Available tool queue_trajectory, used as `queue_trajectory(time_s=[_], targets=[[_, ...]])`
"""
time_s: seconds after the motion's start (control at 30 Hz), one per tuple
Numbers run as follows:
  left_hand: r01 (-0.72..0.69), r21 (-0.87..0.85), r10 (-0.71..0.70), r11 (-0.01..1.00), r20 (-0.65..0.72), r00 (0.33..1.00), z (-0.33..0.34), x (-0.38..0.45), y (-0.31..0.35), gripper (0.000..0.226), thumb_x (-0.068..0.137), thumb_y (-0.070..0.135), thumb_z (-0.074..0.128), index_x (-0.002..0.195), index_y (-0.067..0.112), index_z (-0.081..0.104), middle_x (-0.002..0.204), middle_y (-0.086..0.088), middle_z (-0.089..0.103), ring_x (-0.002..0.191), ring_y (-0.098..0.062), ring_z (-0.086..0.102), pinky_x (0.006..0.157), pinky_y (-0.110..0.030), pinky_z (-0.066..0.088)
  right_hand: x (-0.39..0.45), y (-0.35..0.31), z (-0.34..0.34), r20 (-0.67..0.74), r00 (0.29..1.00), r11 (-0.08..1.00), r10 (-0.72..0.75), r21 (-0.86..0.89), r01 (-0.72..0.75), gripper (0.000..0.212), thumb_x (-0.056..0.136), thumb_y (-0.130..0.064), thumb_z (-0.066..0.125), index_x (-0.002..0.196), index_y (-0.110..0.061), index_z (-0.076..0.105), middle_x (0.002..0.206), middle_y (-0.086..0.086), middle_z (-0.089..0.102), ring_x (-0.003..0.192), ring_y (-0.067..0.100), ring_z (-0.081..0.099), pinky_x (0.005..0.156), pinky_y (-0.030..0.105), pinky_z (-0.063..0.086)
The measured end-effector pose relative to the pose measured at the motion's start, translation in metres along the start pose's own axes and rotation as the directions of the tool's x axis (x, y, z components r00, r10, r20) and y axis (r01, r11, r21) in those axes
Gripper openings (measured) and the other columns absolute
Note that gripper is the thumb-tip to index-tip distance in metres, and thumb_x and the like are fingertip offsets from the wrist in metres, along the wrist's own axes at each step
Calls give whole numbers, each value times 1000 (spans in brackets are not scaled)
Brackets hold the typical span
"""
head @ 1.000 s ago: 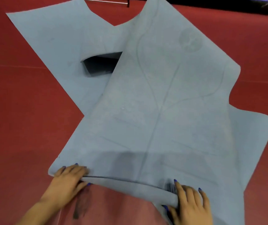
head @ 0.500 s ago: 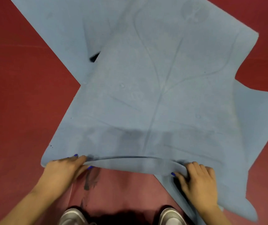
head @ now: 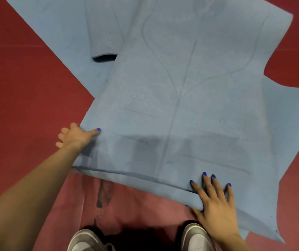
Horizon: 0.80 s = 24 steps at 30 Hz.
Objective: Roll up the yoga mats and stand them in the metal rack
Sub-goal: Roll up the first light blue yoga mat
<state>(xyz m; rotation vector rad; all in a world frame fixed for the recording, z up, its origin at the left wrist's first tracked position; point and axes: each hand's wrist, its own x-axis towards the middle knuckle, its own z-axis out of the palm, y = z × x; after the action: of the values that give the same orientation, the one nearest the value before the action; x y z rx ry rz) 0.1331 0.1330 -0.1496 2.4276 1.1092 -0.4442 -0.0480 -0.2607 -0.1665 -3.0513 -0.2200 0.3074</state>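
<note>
A: Right hand (head: 215,205)?
B: Flat on the near edge of the top blue mat (head: 190,115). Fingers straight and spread on top, thumb tucked under the folded lip, so the lip sits pinched between thumb and palm.

A: Left hand (head: 76,136)?
B: At the mat's left edge, further out than the right. Thumb lies on top of the mat; the fingers beyond the edge are blurred. Cannot tell whether they grip under the edge or only touch it.

A: Where's the mat?
B: Spread out ahead of both hands on the red floor (head: 18,87), unrolled, only a narrow fold begun along the near edge between the hands. It overlaps a second blue mat (head: 63,33) beyond the left hand, and another blue layer (head: 290,124) shows past the right hand.

A: Nearer than the hands?
B: Two grey shoes (head: 197,238) below the right wrist, on a paler red mat (head: 136,205).
</note>
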Motion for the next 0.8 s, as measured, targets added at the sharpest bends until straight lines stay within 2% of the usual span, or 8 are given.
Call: queue_trajectory(time_s=[0.07,0.13,0.2,0.27,0.47,0.6,0.7,0.8], targets=[[-96,-119,97,988,-5,995,-13,11,0,57,70,68,64,94,16,58,112,-13,59,109,-36,51,98,-47,39,-1,0,4,-67,997,1000,-28,-15,27,52,76,-41,41,126,-28,46,129,13,60,127,28,38,101,62,26],[-288,-204,278,936,-78,957,-22,15,-2,42,85,49,64,73,11,49,90,-12,55,87,-33,53,80,-41,42,-2,0,7,-157,986,998,-56,-25,53,56,68,-26,42,123,-26,51,129,11,61,128,27,39,104,62,24],[-447,-154,404,881,-247,881,-29,10,-10,43,91,33,61,64,10,37,85,-15,41,77,-27,41,67,-35,30,2,-5,9,-260,961,996,-90,-48,80,55,66,-17,43,118,-23,61,131,11,59,130,28,39,109,61,21],[-504,-127,430,854,-372,823,-36,3,-29,44,92,27,61,62,9,34,83,-15,36,74,-25,36,65,-34,25,9,-16,5,-331,937,993,-113,-51,102,52,66,-9,46,112,-21,69,131,10,59,130,30,40,111,59,20],[-262,-192,167,946,-406,899,-31,-21,-152,45,92,20,61,60,5,35,73,-17,37,74,-33,39,67,-41,28,28,-49,6,-395,869,955,-298,-111,277,48,73,-4,37,100,-16,74,124,8,65,122,30,46,107,59,27],[-104,-275,1,956,-349,937,-5,-40,-176,43,93,20,59,62,2,36,80,-19,38,73,-29,36,68,-37,26,34,-40,1,-372,859,936,-351,-170,309,45,77,-5,38,100,-17,74,122,9,65,120,34,53,103,61,31],[-107,-263,15,959,-329,944,-1,-39,-169,43,93,21,59,62,1,38,81,-19,40,75,-33,40,67,-37,26,41,-36,-13,-375,879,955,-295,-156,254,43,73,-12,42,104,-20,71,122,10,65,119,36,56,104,62,28],[-149,-347,19,926,-351,936,1,-35,-155,43,94,17,58,60,6,33,81,-19,40,77,-31,39,70,-39,27,53,-35,-20,-382,897,974,-221,-122,189,44,70,-22,47,112,-24,60,131,12,59,124,35,50,107,62,18]])
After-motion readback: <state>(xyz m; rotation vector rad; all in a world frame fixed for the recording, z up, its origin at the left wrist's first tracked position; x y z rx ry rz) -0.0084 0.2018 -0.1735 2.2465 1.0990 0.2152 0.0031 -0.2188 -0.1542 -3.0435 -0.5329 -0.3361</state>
